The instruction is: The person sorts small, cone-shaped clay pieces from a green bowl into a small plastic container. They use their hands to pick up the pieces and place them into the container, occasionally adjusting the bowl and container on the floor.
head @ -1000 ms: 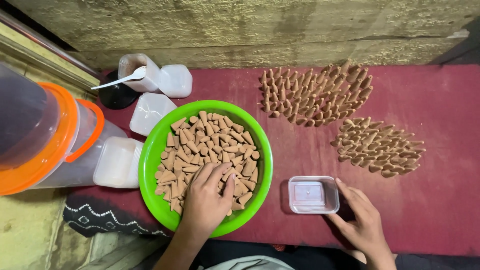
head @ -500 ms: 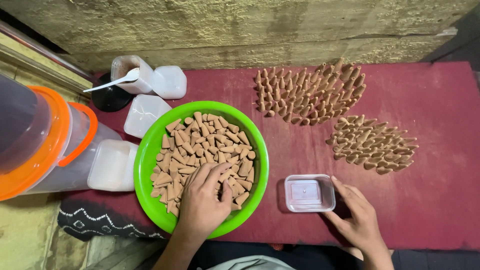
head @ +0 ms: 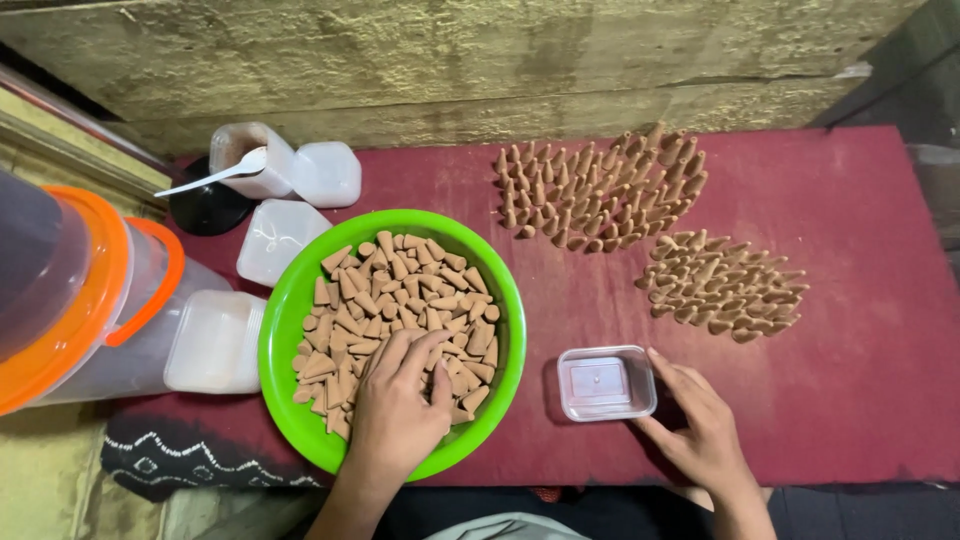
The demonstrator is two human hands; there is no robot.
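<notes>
Over the green bowl (head: 290,330), your left hand (head: 395,415) is pinching brown cones (head: 400,290); your right hand (head: 705,435), fingers spread, is touching the small clear box (head: 605,383).

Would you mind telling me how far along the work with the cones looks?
Done: two groups of cones stand on the red cloth. In hand: the left hand is in the green bowl among loose cones, and the right hand touches a small clear box, which holds no cones. Left: the bowl is well filled.
</notes>
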